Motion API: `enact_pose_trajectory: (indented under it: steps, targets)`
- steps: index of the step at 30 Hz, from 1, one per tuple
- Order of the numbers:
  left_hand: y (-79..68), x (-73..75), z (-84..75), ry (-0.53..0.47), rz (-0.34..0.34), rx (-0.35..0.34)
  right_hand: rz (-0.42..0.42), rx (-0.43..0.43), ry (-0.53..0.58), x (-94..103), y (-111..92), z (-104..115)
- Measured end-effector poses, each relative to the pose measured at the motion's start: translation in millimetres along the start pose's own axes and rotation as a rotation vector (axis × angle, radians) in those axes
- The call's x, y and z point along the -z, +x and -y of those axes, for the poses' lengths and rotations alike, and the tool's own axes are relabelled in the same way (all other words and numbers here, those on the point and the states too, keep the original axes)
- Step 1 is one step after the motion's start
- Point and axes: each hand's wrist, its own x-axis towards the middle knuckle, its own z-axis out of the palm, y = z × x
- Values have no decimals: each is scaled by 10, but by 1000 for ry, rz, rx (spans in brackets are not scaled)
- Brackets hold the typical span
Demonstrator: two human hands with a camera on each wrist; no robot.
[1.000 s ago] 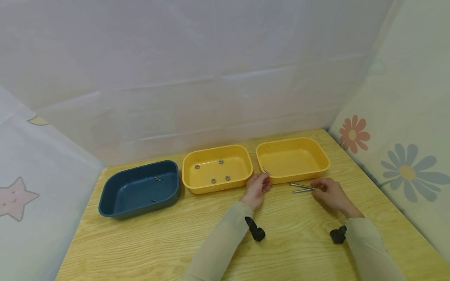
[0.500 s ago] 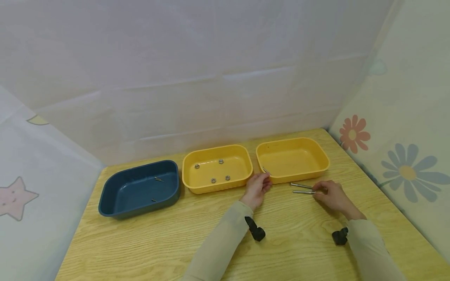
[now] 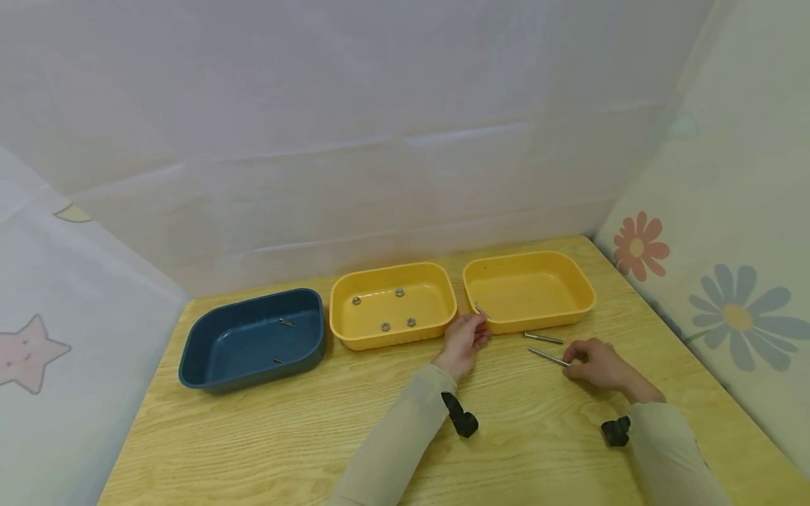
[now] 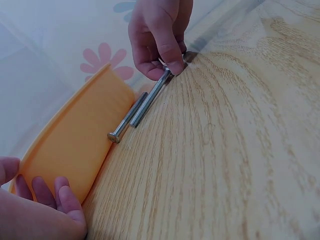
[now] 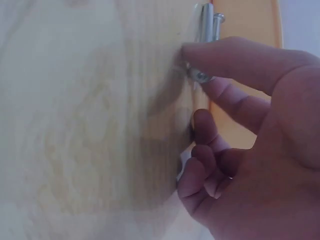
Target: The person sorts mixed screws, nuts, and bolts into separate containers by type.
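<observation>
My right hand (image 3: 595,363) pinches the head end of a long silver bolt (image 3: 545,355) between thumb and forefinger, low over the table. In the right wrist view, the bolt's head (image 5: 201,76) shows between those fingertips. A second long bolt (image 3: 543,338) lies beside it, along the front of the right yellow tray (image 3: 572,314). My left hand (image 3: 463,343) grips that tray's near left corner, thumb at the rim and fingers (image 4: 70,200) against the outer wall. A small, thin metal piece (image 3: 479,308) shows at its fingertips, inside the corner.
A second yellow tray (image 3: 380,343) holds several nuts (image 3: 411,322). Farther left, a dark blue tray (image 3: 253,379) contains a few small screws (image 3: 287,322). All three trays stand along the table's back edge, below a pale sheet wall (image 3: 392,176); a flowered wall (image 3: 747,211) borders the right side.
My right hand has drawn slightly toward me and right, turning the pinched bolt so that it angles away from the other bolt. The left hand keeps its grip on the tray.
</observation>
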Motion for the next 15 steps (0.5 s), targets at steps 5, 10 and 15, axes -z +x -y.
enact_pose_trajectory:
  steps: [5,10,15]
  targets:
    - [2,1,8,-6,-1,4,28,-35,-4,8,-15,31]
    - [-6,3,4,-4,4,0,37,-64,-14,-3,-1,30]
    - [-4,4,-2,3,0,6,26,-64,-37,-23,11,15]
